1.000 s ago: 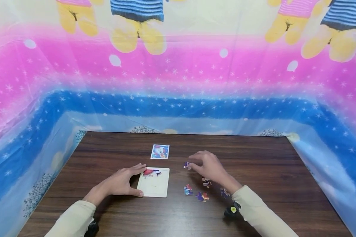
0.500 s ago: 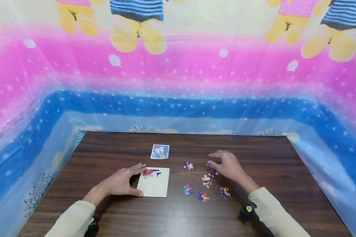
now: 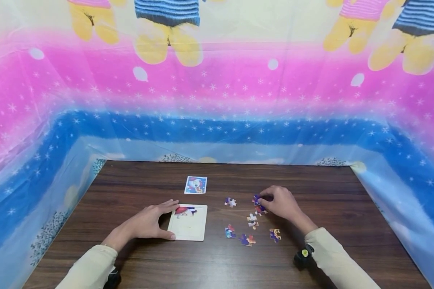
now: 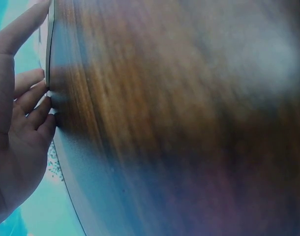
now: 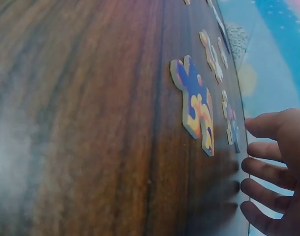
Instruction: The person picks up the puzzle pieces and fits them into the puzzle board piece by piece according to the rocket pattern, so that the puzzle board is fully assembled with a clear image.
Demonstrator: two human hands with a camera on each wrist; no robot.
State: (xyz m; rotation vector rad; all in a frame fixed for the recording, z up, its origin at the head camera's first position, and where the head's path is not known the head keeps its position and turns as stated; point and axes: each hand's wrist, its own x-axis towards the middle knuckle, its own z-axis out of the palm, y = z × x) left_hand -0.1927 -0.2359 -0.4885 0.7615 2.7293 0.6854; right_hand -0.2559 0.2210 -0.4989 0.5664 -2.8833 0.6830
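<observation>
My left hand (image 3: 146,220) holds the pale puzzle board (image 3: 193,226) by its left side, thumb on the near corner and fingertips on the far one. Along the board's top lies a fitted part of a picture with a red hat. In the left wrist view the thumb and fingertips meet the board's edge (image 4: 50,44). Farther right, my right hand (image 3: 282,204) hovers low, its thumb and index fingertips right at a purple puzzle piece (image 3: 255,198), partly hidden. A purple-red piece (image 3: 261,210) lies just below it. The right wrist view shows the fingers spread apart.
Several loose pieces lie between the hands: a white one (image 3: 230,202), a white-grey one (image 3: 252,220), a blue-red one (image 3: 230,231), a purple-orange one (image 3: 247,240) and a yellow-purple one (image 3: 275,235). A small picture card (image 3: 195,185) lies behind the board on the wooden table (image 3: 130,180).
My right hand has moved right, away from the white piece to the purple piece, its fingertips drawing in slightly. The left hand and the board have stayed in place.
</observation>
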